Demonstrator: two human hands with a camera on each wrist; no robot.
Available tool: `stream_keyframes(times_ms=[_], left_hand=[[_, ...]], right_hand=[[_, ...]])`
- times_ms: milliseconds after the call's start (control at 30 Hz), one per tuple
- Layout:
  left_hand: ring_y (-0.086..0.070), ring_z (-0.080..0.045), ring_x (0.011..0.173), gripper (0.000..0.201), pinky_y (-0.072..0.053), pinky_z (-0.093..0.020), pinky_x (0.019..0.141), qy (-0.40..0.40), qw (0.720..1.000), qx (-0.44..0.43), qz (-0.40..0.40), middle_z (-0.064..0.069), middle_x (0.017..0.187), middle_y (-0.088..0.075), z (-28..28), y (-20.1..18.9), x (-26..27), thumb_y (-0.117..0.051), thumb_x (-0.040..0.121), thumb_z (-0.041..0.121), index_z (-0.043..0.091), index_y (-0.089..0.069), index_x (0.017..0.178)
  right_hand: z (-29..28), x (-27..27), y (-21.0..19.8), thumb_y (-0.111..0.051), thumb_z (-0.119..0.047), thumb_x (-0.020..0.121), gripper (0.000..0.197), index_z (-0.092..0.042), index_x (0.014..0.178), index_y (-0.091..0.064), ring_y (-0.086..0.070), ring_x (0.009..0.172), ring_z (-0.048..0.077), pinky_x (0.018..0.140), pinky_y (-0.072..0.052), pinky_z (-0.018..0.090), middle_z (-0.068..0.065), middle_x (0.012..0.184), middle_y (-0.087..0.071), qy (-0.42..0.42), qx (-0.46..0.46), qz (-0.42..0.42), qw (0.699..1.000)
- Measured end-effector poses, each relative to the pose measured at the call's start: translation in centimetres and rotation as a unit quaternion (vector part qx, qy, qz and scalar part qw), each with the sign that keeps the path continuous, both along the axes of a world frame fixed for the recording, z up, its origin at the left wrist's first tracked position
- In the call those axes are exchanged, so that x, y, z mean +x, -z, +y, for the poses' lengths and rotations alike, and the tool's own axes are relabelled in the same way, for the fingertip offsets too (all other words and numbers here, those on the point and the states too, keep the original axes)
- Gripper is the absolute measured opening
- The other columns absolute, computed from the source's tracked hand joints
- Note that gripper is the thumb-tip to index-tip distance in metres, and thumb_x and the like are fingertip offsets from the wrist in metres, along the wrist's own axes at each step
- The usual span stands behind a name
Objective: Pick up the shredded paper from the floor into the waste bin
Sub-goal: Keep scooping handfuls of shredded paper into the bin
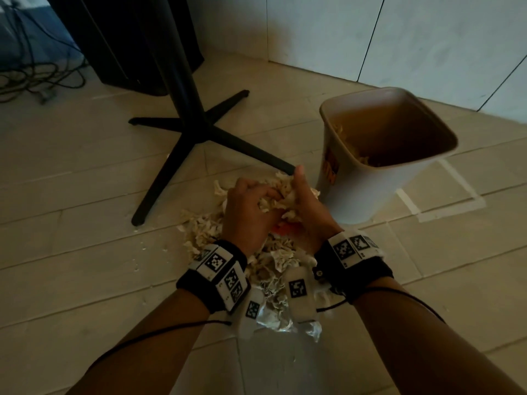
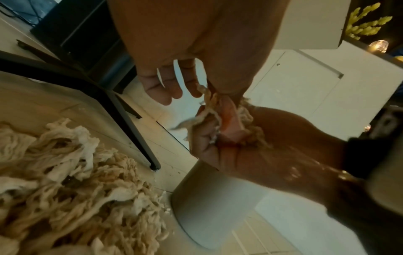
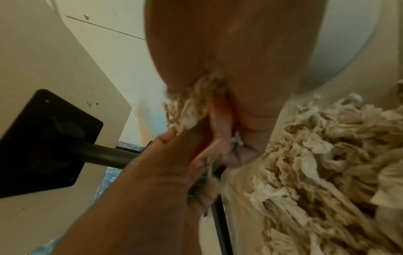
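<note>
Pale tiled floor [image 1: 85,252]: left hand [image 1: 248,206] and right hand [image 1: 305,212] clamp together around a wad of cream shredded paper [image 1: 282,195], compacting it for the beige plastic waste bin [image 1: 368,195] alongside.

Bare forearms, black wristbands [image 1: 212,276] with checkered white tags, thin black cables [image 1: 142,337]

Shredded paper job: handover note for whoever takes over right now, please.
Left hand and right hand: both grip one clump of shredded paper between them, lifted above the floor pile.
Waste bin: upright on the floor to the right of the hands, some shreds already inside.
Done: part of the paper binned.
Left: drop this clump in, then clear the large pile, probably several more handfuls.
</note>
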State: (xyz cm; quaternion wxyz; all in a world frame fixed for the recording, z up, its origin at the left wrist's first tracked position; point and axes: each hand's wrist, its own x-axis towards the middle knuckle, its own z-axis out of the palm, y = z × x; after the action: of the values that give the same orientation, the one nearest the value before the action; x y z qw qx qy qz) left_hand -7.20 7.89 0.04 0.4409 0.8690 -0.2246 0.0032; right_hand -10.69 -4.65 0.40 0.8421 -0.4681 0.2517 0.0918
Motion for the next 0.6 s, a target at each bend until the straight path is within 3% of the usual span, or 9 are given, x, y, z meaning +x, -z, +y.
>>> stream_keyframes(times_ms=[67,167,233,300,333,400,500,533,600], left_hand=[[-0.056,-0.018,0.093,0.025,-0.053,-0.038,0.076,-0.009,1.0,-0.005,0.003,0.004,0.102,-0.052,-0.2,0.2,-1.1,-0.077,0.076,0.035,0.028,-0.059,0.092],[-0.06,-0.013,0.092,0.035,-0.055,-0.032,0.073,-0.034,0.992,-0.065,0.104,0.005,0.102,-0.059,-0.1,0.3,-2.4,-0.074,0.079,0.041,0.027,-0.052,0.103],[-0.065,-0.016,0.091,0.033,-0.058,-0.035,0.076,0.003,0.976,-0.107,0.191,0.008,0.099,-0.063,0.1,0.1,-3.2,-0.073,0.08,0.045,0.032,-0.052,0.101],[-0.067,-0.014,0.094,0.042,-0.059,-0.035,0.08,0.064,0.956,-0.138,0.252,0.009,0.104,-0.064,0.5,0.2,-4.3,-0.076,0.075,0.049,0.038,-0.052,0.108],[-0.067,-0.012,0.097,0.05,-0.059,-0.033,0.081,0.082,0.946,-0.153,0.272,0.009,0.109,-0.064,0.6,0.4,-4.8,-0.078,0.07,0.05,0.042,-0.051,0.112],[-0.067,-0.013,0.1,0.058,-0.059,-0.034,0.082,0.079,0.941,-0.159,0.289,0.007,0.113,-0.063,1.0,0.8,-5.2,-0.082,0.065,0.046,0.046,-0.05,0.114],[-0.068,-0.014,0.09,0.035,-0.058,-0.028,0.075,0.077,0.942,-0.15,0.291,-0.004,0.101,-0.069,1.4,0.8,-5.0,-0.08,0.076,0.013,0.018,-0.064,0.106],[-0.069,-0.012,0.085,0.024,-0.057,-0.023,0.072,0.075,0.946,-0.145,0.28,-0.005,0.094,-0.071,1.5,0.5,-4.8,-0.078,0.078,0.007,0.009,-0.067,0.099],[-0.071,-0.011,0.08,0.012,-0.055,-0.019,0.071,0.058,0.954,-0.147,0.256,-0.004,0.085,-0.074,1.7,0.0,-4.4,-0.077,0.077,0.004,0.003,-0.072,0.088]], right_hand=[[0.2,0.5,0.5,-0.05,-0.062,0.093,0.064,-0.004,0.114,-0.068,-0.075,0.082,0.026,0.065,-0.06,0.036,0.012,0.093,-0.077,0.067,-0.058,0.028,0.996],[0.1,1.1,0.9,-0.051,-0.044,0.098,0.043,-0.005,0.111,-0.066,-0.072,0.091,0.03,0.087,-0.057,0.046,0.014,0.1,-0.074,0.132,-0.115,0.031,0.984],[-0.1,0.9,0.4,-0.045,-0.033,0.103,0.035,-0.004,0.115,-0.062,-0.069,0.094,0.031,0.083,-0.057,0.041,0.016,0.104,-0.07,0.147,-0.113,0.016,0.983],[-0.7,0.7,0.0,-0.04,-0.026,0.105,0.033,-0.003,0.124,-0.055,-0.065,0.095,0.027,0.074,-0.057,0.023,0.012,0.108,-0.065,0.154,-0.133,0.012,0.979],[-0.9,0.5,-0.2,-0.037,-0.022,0.106,0.028,-0.008,0.122,-0.056,-0.061,0.088,0.019,0.062,-0.052,0.011,0.005,0.102,-0.062,0.17,-0.143,0.0,0.975],[-1.1,0.2,0.0,-0.036,-0.017,0.106,0.027,-0.014,0.119,-0.06,-0.057,0.081,0.008,0.053,-0.046,0.005,-0.004,0.092,-0.059,0.178,-0.162,-0.026,0.97],[-0.7,0.2,0.6,-0.041,-0.022,0.105,0.027,-0.02,0.111,-0.066,-0.063,0.089,0.015,0.076,-0.053,0.023,-0.002,0.096,-0.064,0.182,-0.193,-0.03,0.964],[-0.4,0.2,0.9,-0.043,-0.026,0.104,0.025,-0.025,0.105,-0.068,-0.064,0.097,0.021,0.085,-0.054,0.031,-0.001,0.099,-0.066,0.176,-0.196,-0.033,0.964],[0.2,0.2,1.2,-0.045,-0.032,0.102,0.026,-0.032,0.099,-0.071,-0.066,0.104,0.026,0.095,-0.053,0.043,0.003,0.102,-0.07,0.166,-0.19,-0.036,0.967]])
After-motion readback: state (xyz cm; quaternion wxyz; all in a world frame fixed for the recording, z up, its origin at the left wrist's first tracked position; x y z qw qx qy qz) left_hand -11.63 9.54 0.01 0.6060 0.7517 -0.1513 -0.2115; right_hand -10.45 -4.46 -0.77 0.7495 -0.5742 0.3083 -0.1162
